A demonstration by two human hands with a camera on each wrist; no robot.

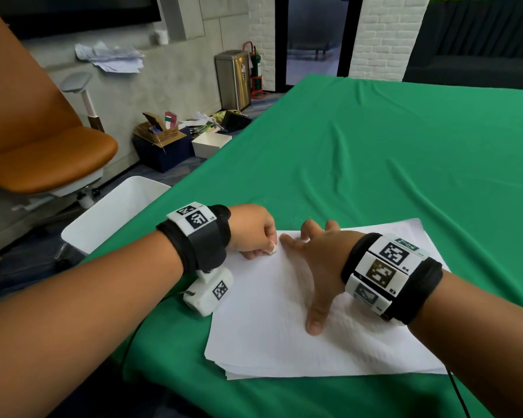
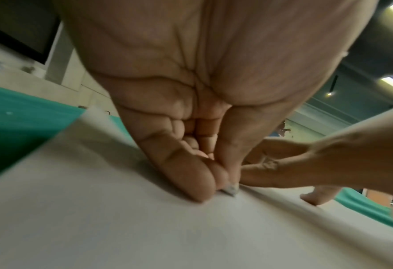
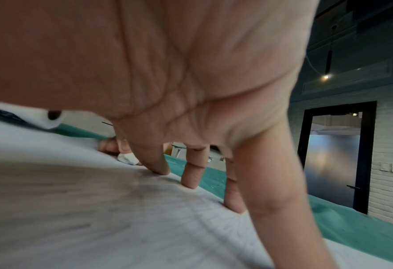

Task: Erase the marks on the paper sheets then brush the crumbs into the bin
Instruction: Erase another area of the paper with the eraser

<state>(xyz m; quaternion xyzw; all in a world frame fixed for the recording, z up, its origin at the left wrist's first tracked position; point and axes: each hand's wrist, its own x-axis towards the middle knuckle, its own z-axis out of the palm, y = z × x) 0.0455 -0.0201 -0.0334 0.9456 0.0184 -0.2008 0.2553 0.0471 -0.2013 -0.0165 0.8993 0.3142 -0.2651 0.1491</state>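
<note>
A stack of white paper sheets [image 1: 284,327] lies on the green tablecloth [image 1: 360,161] near its front edge. My left hand [image 1: 254,233] pinches a small white eraser [image 1: 272,248] and presses it on the top sheet's far left corner. The left wrist view shows the eraser [image 2: 231,190] tip under my curled fingers, on the paper [image 2: 98,227]. My right hand [image 1: 317,257] lies spread flat on the sheet just right of the eraser, with straight fingers [image 3: 158,163] pressing the paper [image 3: 98,218] down. The eraser [image 3: 127,158] shows beyond my index finger.
A white bin [image 1: 115,212] stands on the floor against the table's left edge, beside my left wrist. An orange chair [image 1: 43,158] is further left. Boxes and clutter [image 1: 169,140] sit on the floor behind. The cloth stretches away bare beyond the sheets.
</note>
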